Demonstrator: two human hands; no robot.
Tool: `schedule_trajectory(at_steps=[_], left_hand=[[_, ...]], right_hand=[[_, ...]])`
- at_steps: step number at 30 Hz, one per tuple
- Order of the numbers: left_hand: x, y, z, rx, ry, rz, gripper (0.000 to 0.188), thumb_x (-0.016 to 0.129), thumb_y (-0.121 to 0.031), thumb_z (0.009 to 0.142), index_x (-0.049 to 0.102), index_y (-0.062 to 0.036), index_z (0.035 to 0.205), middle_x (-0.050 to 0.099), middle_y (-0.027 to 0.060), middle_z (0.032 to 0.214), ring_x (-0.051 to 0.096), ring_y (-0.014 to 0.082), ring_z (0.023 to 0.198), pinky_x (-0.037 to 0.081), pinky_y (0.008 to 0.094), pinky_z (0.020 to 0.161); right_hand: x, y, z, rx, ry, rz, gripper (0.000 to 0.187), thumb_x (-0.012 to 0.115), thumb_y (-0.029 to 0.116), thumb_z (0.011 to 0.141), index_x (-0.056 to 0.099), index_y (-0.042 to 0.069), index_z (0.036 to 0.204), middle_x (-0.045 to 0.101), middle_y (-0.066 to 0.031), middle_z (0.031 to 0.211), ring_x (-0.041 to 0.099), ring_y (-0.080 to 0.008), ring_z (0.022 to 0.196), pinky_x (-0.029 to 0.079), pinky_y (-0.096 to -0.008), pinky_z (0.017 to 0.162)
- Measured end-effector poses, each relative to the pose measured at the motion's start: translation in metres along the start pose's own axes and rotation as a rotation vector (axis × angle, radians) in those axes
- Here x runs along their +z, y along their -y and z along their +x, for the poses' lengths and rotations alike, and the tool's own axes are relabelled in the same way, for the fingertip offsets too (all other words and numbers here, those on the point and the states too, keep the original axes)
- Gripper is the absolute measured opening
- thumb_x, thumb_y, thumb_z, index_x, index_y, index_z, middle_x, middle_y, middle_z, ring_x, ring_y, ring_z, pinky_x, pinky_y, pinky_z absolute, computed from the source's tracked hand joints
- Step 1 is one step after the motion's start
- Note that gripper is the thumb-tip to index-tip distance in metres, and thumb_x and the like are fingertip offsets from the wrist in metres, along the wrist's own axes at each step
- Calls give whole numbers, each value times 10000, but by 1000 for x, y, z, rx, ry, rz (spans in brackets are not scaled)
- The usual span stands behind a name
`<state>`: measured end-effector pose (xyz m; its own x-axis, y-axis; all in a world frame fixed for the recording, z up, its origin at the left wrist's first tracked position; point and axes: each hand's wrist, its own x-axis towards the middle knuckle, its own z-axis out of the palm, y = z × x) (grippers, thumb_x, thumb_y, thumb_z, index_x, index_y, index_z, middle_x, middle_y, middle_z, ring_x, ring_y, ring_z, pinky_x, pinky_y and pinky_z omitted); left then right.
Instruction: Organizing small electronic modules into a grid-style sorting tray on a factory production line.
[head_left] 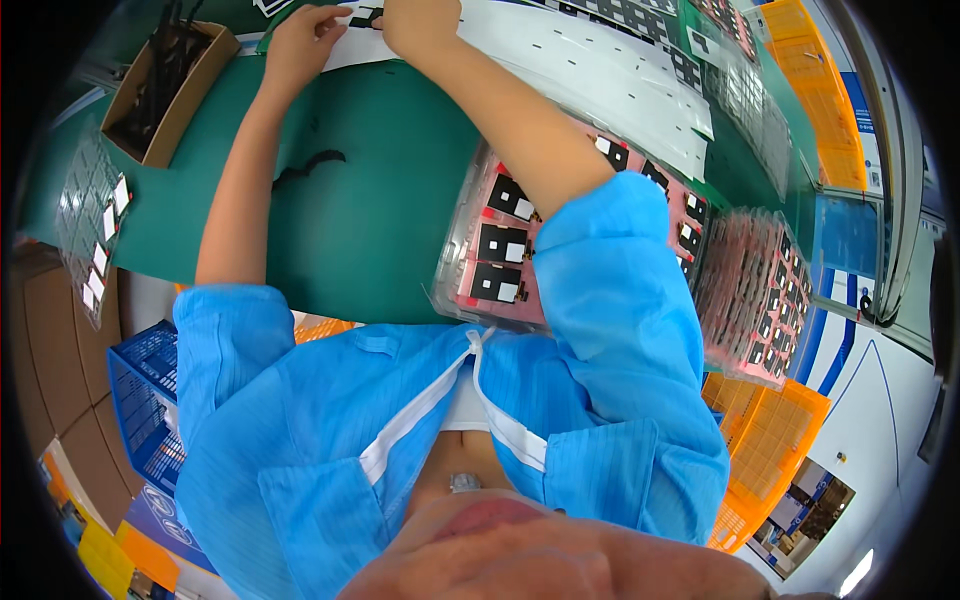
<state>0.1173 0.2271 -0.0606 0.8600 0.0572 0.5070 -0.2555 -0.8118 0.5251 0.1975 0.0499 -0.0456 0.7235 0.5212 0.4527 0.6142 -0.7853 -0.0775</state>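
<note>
At the far edge of the green table, my left hand (pixel 305 42) rests by the end of a long white sheet (pixel 560 55). Its fingers are bent, with a gap between thumb and forefinger, and nothing shows in them. A small flat black piece (pixel 366 18) lies between my two hands, on or just above the sheet. My right hand (pixel 422 28) is bent over the sheet at the piece's right side. The picture's top edge cuts it off, so its fingertips are hidden. Under my right forearm sits a clear tray (pixel 465 250) of pink foam holding black square parts with white patches.
A stack of similar trays (pixel 755 300) stands right. At the left are a cardboard box (pixel 160 140) of dark strips and a clear blister tray (pixel 85 215). A black strip (pixel 310 168) lies on the green table (pixel 390 200). Orange crates (pixel 815 90) and a blue basket (pixel 145 400) flank it.
</note>
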Motion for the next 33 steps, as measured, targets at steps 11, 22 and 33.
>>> schedule_trajectory(at_steps=[11, 22, 33], left_hand=[[36, 40, 78, -309, 226, -30, 254, 905, -249, 642, 790, -68, 779, 745, 95, 712, 700, 215, 629, 558, 346, 632], [54, 78, 88, -89, 380, -345, 175, 874, -225, 645, 761, -102, 696, 724, 68, 661, 678, 182, 601, 563, 343, 617], [47, 80, 43, 58, -134, 209, 197, 642, -206, 975, 779, -172, 1113, 729, 79, 1103, 717, 277, 979, 549, 392, 807]], right_hand=[[-17, 10, 1, 159, 210, 141, 362, 844, 413, 742, 765, 67, 814, 735, -145, 884, 717, -318, 967, 540, -481, 779], [-52, 0, -36, -334, 67, 247, 111, 741, 196, 838, 770, 159, 938, 742, -29, 1023, 697, -280, 986, 549, -423, 848], [-170, -114, -102, 50, 313, 952, 278, 669, -16, 873, 540, 80, 1099, 552, -11, 882, 530, -106, 798, 461, -271, 708]])
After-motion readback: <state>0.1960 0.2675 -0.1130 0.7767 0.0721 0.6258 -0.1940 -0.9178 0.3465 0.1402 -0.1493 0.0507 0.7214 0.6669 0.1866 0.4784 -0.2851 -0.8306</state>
